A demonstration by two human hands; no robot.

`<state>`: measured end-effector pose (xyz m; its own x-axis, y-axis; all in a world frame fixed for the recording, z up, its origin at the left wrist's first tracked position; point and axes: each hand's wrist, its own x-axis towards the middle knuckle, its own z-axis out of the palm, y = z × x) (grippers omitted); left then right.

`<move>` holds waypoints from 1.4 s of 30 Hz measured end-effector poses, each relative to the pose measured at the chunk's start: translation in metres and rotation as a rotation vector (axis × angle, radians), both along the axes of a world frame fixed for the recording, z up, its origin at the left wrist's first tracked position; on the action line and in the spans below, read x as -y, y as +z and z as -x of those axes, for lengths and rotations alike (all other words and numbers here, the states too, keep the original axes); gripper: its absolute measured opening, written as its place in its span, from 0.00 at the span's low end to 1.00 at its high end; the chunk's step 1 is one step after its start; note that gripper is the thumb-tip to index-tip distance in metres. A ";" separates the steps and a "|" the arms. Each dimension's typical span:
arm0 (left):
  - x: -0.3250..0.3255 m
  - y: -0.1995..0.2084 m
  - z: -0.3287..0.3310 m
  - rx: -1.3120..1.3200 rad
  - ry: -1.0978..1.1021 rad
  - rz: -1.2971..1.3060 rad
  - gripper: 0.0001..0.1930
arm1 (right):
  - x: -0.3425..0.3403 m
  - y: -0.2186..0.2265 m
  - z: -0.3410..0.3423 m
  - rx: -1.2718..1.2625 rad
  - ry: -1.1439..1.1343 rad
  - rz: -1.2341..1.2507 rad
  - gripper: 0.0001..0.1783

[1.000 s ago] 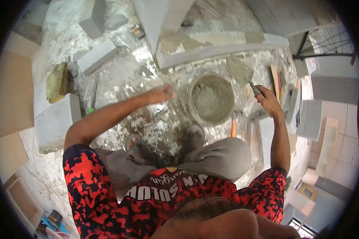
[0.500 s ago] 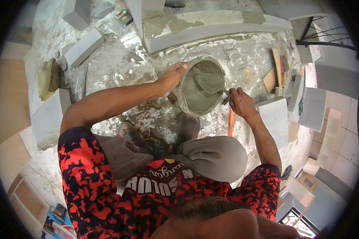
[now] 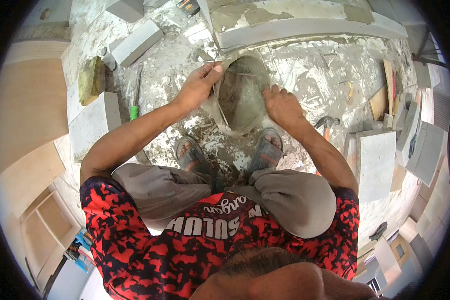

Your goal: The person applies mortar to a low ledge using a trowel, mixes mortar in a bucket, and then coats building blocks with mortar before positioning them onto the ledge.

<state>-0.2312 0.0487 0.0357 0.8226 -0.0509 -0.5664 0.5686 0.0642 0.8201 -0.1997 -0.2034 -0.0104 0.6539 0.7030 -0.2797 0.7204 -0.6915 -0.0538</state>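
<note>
A round bucket (image 3: 237, 129), coated with grey mortar, stands tilted on the floor in front of my feet. My left hand (image 3: 202, 82) is closed on its left rim, beside the wire handle. Wet grey mortar (image 3: 255, 97) lines the inside and is smeared by motion. At the right side of the bucket my right hand (image 3: 285, 107) is closed, fingers curled toward the rim. It appears to grip the trowel by its handle, but the blade is blurred and cannot be made out within the mortar.
A low block wall (image 3: 305, 30) with mortar on top runs beyond the bucket. Pale blocks (image 3: 137, 42) lie to the left, near a green-handled tool (image 3: 134, 111). To the right are a hammer (image 3: 327, 124), more blocks (image 3: 376, 162) and wood strips (image 3: 388, 87).
The bucket has tipped and its mouth looks narrower. My right hand has moved up and left against its side. The trowel blade, clear before, is now blurred. The whole view has shifted.
</note>
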 end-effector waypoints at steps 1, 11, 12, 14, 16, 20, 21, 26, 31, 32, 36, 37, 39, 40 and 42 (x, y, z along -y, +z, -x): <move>0.001 -0.005 0.000 0.000 -0.023 -0.031 0.25 | -0.004 0.002 0.006 -0.055 0.038 0.040 0.17; -0.018 -0.020 0.011 0.179 -0.024 -0.109 0.27 | 0.015 0.050 0.011 -0.860 0.087 -0.148 0.21; -0.022 -0.022 0.011 0.188 -0.008 -0.091 0.26 | 0.007 0.062 0.006 -0.988 -0.011 -0.103 0.20; -0.025 -0.026 0.007 0.215 0.006 -0.041 0.23 | 0.012 0.053 0.005 -1.002 -0.093 -0.159 0.19; -0.031 -0.022 0.005 0.109 0.065 0.037 0.24 | 0.025 0.022 0.007 -0.786 -0.052 -0.263 0.16; -0.057 -0.019 -0.005 -0.031 0.078 0.194 0.22 | 0.019 0.029 0.001 -0.804 -0.077 -0.239 0.17; -0.064 -0.024 -0.008 -0.048 0.101 0.196 0.22 | 0.020 0.028 0.000 -0.804 -0.078 -0.268 0.17; -0.122 -0.061 -0.020 -0.024 0.098 0.066 0.22 | 0.025 0.052 -0.020 -0.924 -0.163 -0.372 0.16; -0.141 -0.101 -0.015 0.032 0.177 -0.267 0.29 | 0.048 0.081 -0.082 -0.901 -0.272 -0.434 0.16; -0.135 -0.096 -0.017 0.048 0.182 -0.321 0.30 | 0.054 0.087 -0.102 -0.812 -0.269 -0.383 0.16; -0.133 -0.095 -0.018 0.096 0.177 -0.401 0.31 | 0.071 0.114 -0.172 -0.310 -0.232 -0.416 0.23; -0.137 -0.100 -0.018 0.104 0.172 -0.391 0.31 | 0.078 0.115 -0.192 -0.184 -0.193 -0.363 0.22; -0.139 -0.104 -0.017 0.112 0.212 -0.397 0.31 | 0.090 0.117 -0.225 0.068 -0.120 -0.253 0.20; -0.147 -0.114 -0.015 0.134 0.225 -0.432 0.31 | 0.092 0.116 -0.237 0.152 -0.082 -0.242 0.19; -0.130 -0.093 -0.020 0.119 0.207 -0.362 0.31 | 0.108 0.110 -0.251 0.319 -0.034 -0.192 0.17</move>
<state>-0.2117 0.1790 -0.0575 0.8552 0.3065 -0.4180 0.4741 -0.1365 0.8698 0.0509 -0.3118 0.1001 0.7106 0.6994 0.0765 0.6988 -0.7143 0.0384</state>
